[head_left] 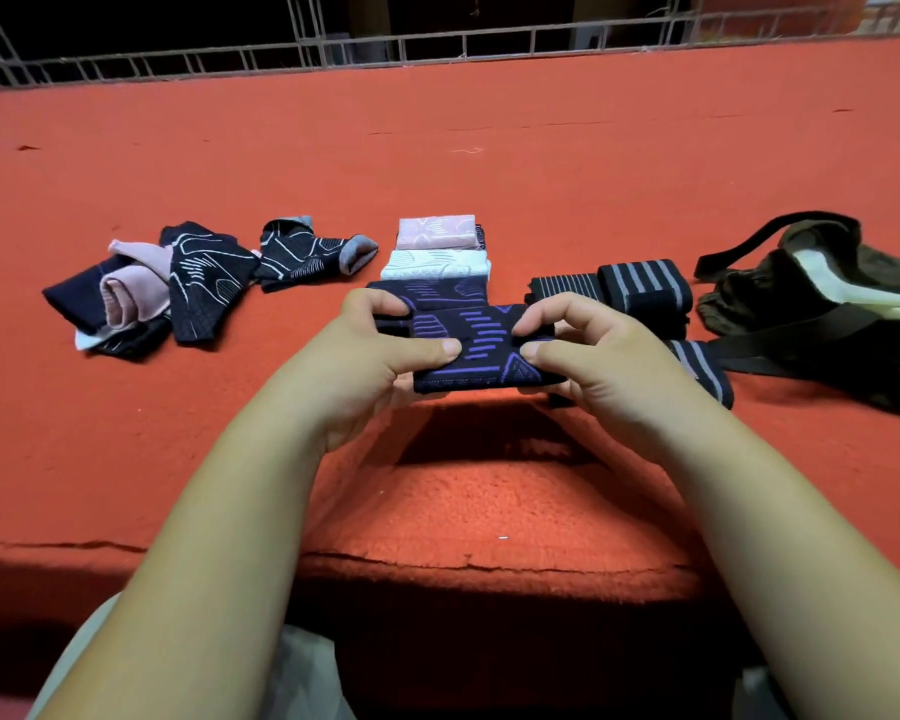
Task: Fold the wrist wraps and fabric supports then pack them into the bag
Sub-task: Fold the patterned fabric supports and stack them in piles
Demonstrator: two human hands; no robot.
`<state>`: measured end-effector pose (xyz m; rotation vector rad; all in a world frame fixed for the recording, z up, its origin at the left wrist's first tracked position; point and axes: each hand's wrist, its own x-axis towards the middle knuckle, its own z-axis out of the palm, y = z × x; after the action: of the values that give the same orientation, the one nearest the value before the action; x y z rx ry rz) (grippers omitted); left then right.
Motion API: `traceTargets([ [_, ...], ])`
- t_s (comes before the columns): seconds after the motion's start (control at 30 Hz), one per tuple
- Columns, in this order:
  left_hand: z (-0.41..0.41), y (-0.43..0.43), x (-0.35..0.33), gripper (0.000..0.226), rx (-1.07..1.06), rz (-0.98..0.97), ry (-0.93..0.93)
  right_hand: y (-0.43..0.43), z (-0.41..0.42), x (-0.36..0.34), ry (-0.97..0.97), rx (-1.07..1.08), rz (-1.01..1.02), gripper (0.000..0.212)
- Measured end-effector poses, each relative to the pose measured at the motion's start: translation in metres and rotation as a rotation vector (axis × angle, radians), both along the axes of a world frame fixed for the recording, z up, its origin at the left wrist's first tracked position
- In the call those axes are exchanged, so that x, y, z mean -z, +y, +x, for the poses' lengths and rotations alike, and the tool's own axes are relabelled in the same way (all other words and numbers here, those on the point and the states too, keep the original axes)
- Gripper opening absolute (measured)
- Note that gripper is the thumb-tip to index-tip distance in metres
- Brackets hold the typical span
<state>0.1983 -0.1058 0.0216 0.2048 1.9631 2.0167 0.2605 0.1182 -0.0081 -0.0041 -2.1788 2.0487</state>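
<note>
A folded dark fabric support with purple lines [481,350] is held just above the red surface. My left hand [385,356] pinches its left end and my right hand [578,356] pinches its right end, thumbs on top. Beyond it lies a row of folded supports: dark purple [437,292], white [437,264] and pink [436,232]. Rolled black wrist wraps with grey stripes [642,288] sit to the right, and one striped wrap [700,366] lies partly under my right hand. The dark olive bag [811,298] lies open at the far right.
A heap of unfolded dark, pink and white supports [152,288] lies at the left, with one more dark patterned support [313,254] beside it. The red cloth surface [489,163] stretches back to a metal railing [437,44]. Its front edge drops off near my lap.
</note>
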Motion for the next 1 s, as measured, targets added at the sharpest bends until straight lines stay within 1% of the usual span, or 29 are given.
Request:
traceTargets([
  [0.07,-0.001,-0.003,-0.001,0.045,-0.011,-0.047,0.057,-0.003,-0.001,0.002,0.026,0.072,0.169,0.010],
  [0.1,-0.002,-0.004,-0.002,0.040,-0.003,-0.070,0.094,-0.006,-0.001,0.002,0.049,0.096,0.202,0.010],
  [0.2,-0.006,-0.008,-0.003,0.024,-0.023,-0.103,0.208,-0.015,-0.003,-0.001,0.109,0.150,0.216,0.014],
  [0.27,-0.009,-0.010,-0.004,0.012,-0.068,-0.107,0.251,-0.021,-0.006,-0.004,0.123,0.160,0.231,0.017],
  [0.3,-0.012,-0.012,-0.004,0.010,-0.085,-0.092,0.259,-0.023,-0.009,-0.005,0.122,0.162,0.249,0.019],
  [0.37,-0.017,-0.015,-0.006,0.022,-0.098,-0.028,0.262,-0.028,-0.015,-0.007,0.121,0.158,0.300,0.027],
  [0.47,-0.025,-0.018,-0.009,0.035,-0.109,0.001,0.311,-0.034,-0.028,-0.014,0.162,0.173,0.413,0.036],
  [0.57,-0.038,-0.019,-0.010,0.033,-0.166,0.020,0.356,-0.040,-0.044,-0.027,0.178,0.189,0.489,0.040],
  [0.63,-0.047,-0.019,-0.010,0.030,-0.234,-0.008,0.399,-0.044,-0.056,-0.036,0.177,0.202,0.557,0.041],
  [0.73,-0.057,-0.019,-0.010,0.027,-0.320,-0.103,0.461,-0.049,-0.071,-0.046,0.134,0.200,0.614,0.041],
  [0.83,-0.061,-0.016,-0.005,0.026,-0.383,-0.284,0.535,-0.054,-0.083,-0.048,0.050,0.185,0.602,0.040],
  [0.93,-0.060,-0.013,0.000,0.023,-0.371,-0.431,0.635,-0.058,-0.086,-0.047,0.000,0.202,0.595,0.039],
  [1.0,-0.057,-0.012,0.001,0.023,-0.369,-0.482,0.677,-0.060,-0.084,-0.044,0.006,0.227,0.599,0.038],
])
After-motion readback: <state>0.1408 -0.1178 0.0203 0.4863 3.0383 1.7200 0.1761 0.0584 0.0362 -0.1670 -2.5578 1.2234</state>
